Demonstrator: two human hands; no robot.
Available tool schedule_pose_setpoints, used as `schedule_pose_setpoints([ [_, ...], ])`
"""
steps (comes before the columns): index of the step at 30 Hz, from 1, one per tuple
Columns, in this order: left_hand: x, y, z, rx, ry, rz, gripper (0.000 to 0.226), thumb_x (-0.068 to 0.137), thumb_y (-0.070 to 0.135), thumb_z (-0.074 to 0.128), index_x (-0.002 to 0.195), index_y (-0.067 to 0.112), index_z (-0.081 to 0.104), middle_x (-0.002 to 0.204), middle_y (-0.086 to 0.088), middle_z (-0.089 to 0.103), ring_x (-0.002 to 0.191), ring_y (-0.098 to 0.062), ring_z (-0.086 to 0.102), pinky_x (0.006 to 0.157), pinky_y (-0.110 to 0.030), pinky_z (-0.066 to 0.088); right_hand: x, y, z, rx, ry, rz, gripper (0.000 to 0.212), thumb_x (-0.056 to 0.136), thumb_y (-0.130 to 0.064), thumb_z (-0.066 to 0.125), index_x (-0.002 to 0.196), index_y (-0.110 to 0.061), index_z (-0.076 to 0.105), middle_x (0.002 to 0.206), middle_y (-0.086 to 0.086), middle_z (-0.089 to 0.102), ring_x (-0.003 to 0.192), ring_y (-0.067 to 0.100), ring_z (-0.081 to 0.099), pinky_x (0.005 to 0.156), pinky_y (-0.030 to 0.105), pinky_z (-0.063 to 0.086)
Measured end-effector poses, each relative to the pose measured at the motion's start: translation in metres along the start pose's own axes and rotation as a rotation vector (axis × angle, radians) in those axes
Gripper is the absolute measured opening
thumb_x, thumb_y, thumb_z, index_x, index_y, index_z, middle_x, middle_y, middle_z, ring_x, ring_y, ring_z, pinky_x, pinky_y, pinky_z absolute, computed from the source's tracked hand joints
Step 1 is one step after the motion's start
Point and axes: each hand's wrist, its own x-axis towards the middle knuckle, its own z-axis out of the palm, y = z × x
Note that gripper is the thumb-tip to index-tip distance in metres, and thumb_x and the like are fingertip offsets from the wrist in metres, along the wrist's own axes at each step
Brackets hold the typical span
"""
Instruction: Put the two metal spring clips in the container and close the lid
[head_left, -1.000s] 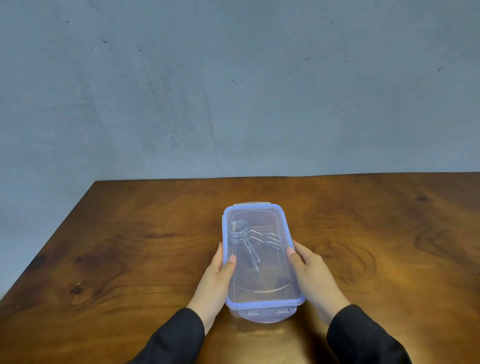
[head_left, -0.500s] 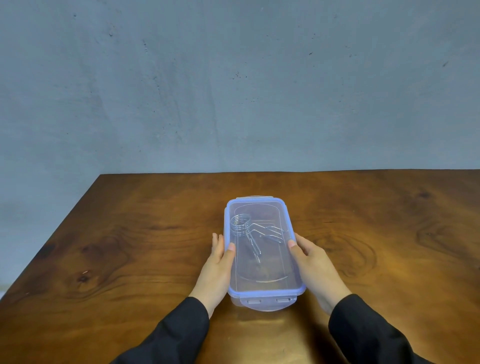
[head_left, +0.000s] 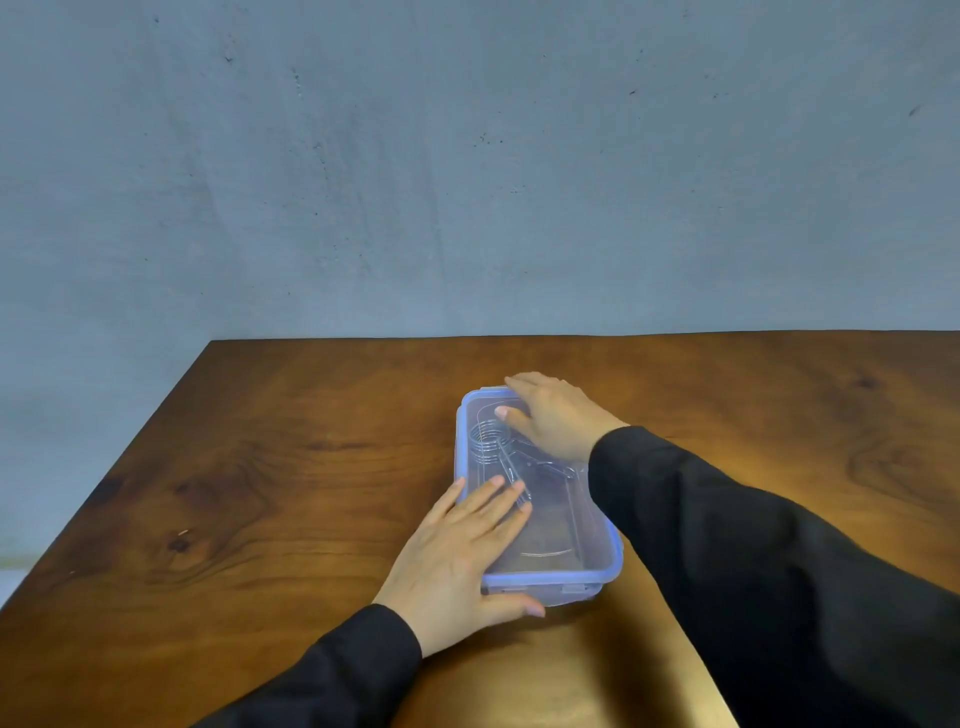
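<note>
No readable text in view

No lettering, label, brand, number or sign can be read anywhere: the clear container (head_left: 540, 519) with its lid (head_left: 550, 574) carries no legible mark, and the wooden table (head_left: 291, 493) and grey wall (head_left: 467, 182) are unmarked.

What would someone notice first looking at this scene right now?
Two hands pressing flat on a clear container's blue-rimmed lid at the middle of the wooden table: the left hand on the near left corner, the right hand at the far end. Through the lid, metal spring clips show inside.
</note>
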Motion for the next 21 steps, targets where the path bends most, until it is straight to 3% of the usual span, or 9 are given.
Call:
schedule_pose_setpoints([
  [3,0.001,-0.001,0.003,0.034,0.054,0.031,0.091,0.083,0.083,0.04,0.146,0.018,0.045,0.156,0.003,0.042,0.147,-0.015,0.031,0.116,-0.045,0.015,0.009,0.002,0.014,-0.084,0.084,0.023,0.058,0.103,-0.054,0.033,0.148,-0.02,0.045,0.149,0.003,0.051,0.135,0.027,0.045,0.113,0.047,0.03],
  [8,0.001,-0.003,0.01,0.126,0.111,0.071,0.077,0.087,0.075,0.042,0.138,0.019,0.057,0.147,0.003,0.055,0.14,-0.015,0.045,0.115,-0.045,0.022,0.013,0.001,0.026,-0.103,0.189,0.052,0.056,0.102,-0.058,0.029,0.14,-0.023,0.053,0.138,0.0,0.06,0.126,0.023,0.052,0.107,0.046,0.036],
  [12,0.002,-0.004,0.011,0.156,0.127,0.112,0.068,0.089,0.069,0.046,0.135,0.02,0.061,0.143,0.003,0.059,0.137,-0.014,0.049,0.118,-0.048,0.034,0.015,-0.001,0.025,-0.098,0.183,0.066,0.054,0.102,-0.057,0.029,0.136,-0.023,0.054,0.131,0.0,0.064,0.12,0.022,0.054,0.106,0.047,0.036],
  [21,0.003,-0.007,0.013,0.146,0.158,0.13,0.067,0.087,0.068,0.053,0.132,0.02,0.063,0.141,0.003,0.06,0.135,-0.015,0.051,0.115,-0.053,0.034,0.016,-0.001,0.025,-0.099,0.189,0.075,0.054,0.102,-0.057,0.027,0.136,-0.025,0.054,0.131,-0.001,0.063,0.12,0.022,0.055,0.106,0.046,0.037],
])
